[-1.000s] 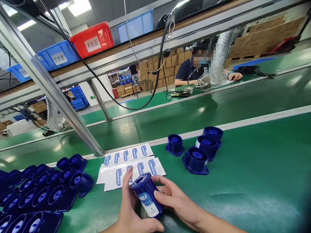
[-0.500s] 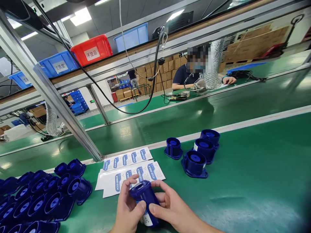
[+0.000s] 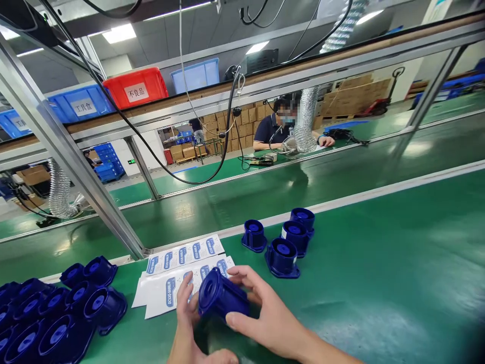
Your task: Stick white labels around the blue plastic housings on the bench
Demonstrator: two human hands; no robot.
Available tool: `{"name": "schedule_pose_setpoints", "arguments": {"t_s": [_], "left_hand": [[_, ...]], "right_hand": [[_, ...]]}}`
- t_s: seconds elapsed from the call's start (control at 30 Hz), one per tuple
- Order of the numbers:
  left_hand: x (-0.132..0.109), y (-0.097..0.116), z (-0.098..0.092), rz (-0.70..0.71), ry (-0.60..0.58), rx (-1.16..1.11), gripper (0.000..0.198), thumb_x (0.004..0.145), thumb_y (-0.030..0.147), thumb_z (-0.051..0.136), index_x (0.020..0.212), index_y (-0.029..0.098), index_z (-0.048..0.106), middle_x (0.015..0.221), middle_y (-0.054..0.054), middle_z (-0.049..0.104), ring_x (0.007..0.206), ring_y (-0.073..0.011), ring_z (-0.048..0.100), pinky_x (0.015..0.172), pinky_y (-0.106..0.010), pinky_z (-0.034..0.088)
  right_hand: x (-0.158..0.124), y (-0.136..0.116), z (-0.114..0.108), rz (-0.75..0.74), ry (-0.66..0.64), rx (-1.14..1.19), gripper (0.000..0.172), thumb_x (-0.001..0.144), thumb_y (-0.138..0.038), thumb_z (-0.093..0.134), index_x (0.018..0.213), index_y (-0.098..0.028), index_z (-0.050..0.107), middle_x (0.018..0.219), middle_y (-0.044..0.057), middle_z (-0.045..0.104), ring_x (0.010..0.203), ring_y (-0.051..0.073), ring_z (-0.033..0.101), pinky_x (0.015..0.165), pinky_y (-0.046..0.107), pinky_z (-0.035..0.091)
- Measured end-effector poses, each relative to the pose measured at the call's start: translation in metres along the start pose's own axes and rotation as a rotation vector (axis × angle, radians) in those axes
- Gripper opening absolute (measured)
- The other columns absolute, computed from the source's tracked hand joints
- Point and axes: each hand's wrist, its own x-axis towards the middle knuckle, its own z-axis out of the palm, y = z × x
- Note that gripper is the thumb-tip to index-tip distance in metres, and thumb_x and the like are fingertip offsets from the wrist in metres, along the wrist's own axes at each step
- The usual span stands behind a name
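A dark blue cylindrical housing is tilted in front of me, its round ringed face turned to the left. My right hand grips it from the right, thumb below and fingers over the top. My left hand has its fingers up beside the housing's left end and its thumb spread away below. Behind my hands lie white sheets of blue printed labels. Several similar blue housings are massed at the left. Further back on the right a small group of housings stands upright, one with a white label showing.
A slanted metal post rises left of the labels. A red bin and blue bins sit on the overhead shelf. Black cable hangs ahead. Across the line a person sits near a silver duct.
The housing has turned from nearly upright to lying tilted, and its label no longer shows. My left thumb has come off it and opened downward. The view has shifted to the right.
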Motion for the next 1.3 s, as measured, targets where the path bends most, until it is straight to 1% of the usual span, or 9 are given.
{"name": "schedule_pose_setpoints", "arguments": {"t_s": [0.1,0.23,0.3,0.4,0.53,0.7,0.9,1.13,1.3], "left_hand": [[-0.003,-0.003,-0.004,0.044,-0.119,0.14,0.078,0.091,0.052,0.074,0.156,0.032,0.039,0.173,-0.019,0.018,0.156,-0.0424,0.039,0.117,-0.058,0.05],[-0.004,0.007,-0.008,0.087,-0.46,0.365,0.051,0.09,0.029,0.073,0.139,0.03,0.063,0.158,-0.017,0.051,0.145,-0.0375,0.053,0.118,-0.05,0.05],[0.003,0.018,-0.013,0.104,-0.518,0.437,0.043,0.089,0.023,0.069,0.132,0.029,0.07,0.146,-0.016,0.063,0.134,-0.0344,0.063,0.113,-0.044,0.054],[0.025,0.039,-0.037,0.013,-0.44,0.595,0.053,0.089,0.012,0.058,0.139,0.026,0.066,0.145,-0.015,0.064,0.133,-0.0316,0.062,0.116,-0.042,0.05],[0.065,0.06,-0.088,-0.352,-0.316,0.938,0.09,0.073,0.007,0.073,0.158,0.021,0.046,0.157,-0.016,0.054,0.147,-0.0381,0.044,0.125,-0.049,0.033],[0.088,0.06,-0.116,-0.543,-0.386,1.038,0.104,0.06,0.016,0.09,0.155,0.022,0.048,0.136,-0.014,0.069,0.129,-0.0395,0.056,0.11,-0.049,0.04],[0.085,0.051,-0.111,-0.513,-0.372,1.088,0.101,0.056,0.018,0.093,0.149,0.018,0.052,0.129,-0.016,0.072,0.122,-0.0382,0.057,0.106,-0.046,0.037],[0.081,0.052,-0.102,-0.457,-0.365,1.143,0.105,0.057,0.008,0.085,0.154,0.015,0.045,0.141,-0.023,0.068,0.131,-0.0446,0.054,0.11,-0.055,0.032],[0.08,0.048,-0.103,-0.48,-0.348,1.134,0.103,0.057,0.005,0.084,0.152,0.015,0.046,0.135,-0.022,0.071,0.13,-0.0452,0.058,0.107,-0.053,0.039]], "right_hand": [[0.005,-0.008,-0.024,-0.263,0.208,-0.42,0.038,0.08,-0.027,0.073,0.117,-0.024,0.065,0.125,0.011,0.068,0.12,0.03,0.065,0.106,0.048,0.052],[0.018,0.005,-0.053,-0.354,0.396,-0.828,0.042,0.088,-0.03,0.064,0.129,-0.025,0.064,0.126,0.013,0.07,0.12,0.034,0.065,0.097,0.05,0.059],[0.024,0.016,-0.062,-0.342,0.419,-0.985,0.044,0.089,-0.028,0.06,0.133,-0.025,0.063,0.126,0.014,0.071,0.12,0.035,0.065,0.088,0.049,0.062],[0.029,0.031,-0.069,-0.383,0.467,-1.15,0.046,0.088,-0.023,0.056,0.134,-0.023,0.064,0.126,0.016,0.07,0.118,0.038,0.064,0.089,0.052,0.062],[0.031,0.031,-0.066,-0.463,0.557,-1.314,0.043,0.091,-0.018,0.051,0.131,-0.019,0.067,0.134,0.022,0.063,0.124,0.044,0.059,0.094,0.062,0.058],[0.026,0.024,-0.036,-0.694,0.486,-1.268,0.032,0.096,-0.023,0.059,0.126,-0.018,0.069,0.147,0.024,0.055,0.138,0.045,0.048,0.103,0.066,0.054],[0.025,0.038,0.026,-0.986,0.11,-1.223,0.036,0.088,-0.014,0.064,0.122,-0.021,0.069,0.141,0.021,0.065,0.136,0.041,0.054,0.112,0.067,0.047],[0.097,0.038,0.109,-0.781,-0.008,-1.168,0.026,0.094,-0.018,0.062,0.117,-0.012,0.074,0.148,0.027,0.062,0.145,0.045,0.05,0.121,0.074,0.036],[0.126,0.033,0.129,-0.724,-0.047,-1.18,0.019,0.092,-0.013,0.062,0.102,-0.013,0.078,0.14,0.024,0.067,0.145,0.045,0.049,0.121,0.077,0.034]]}}
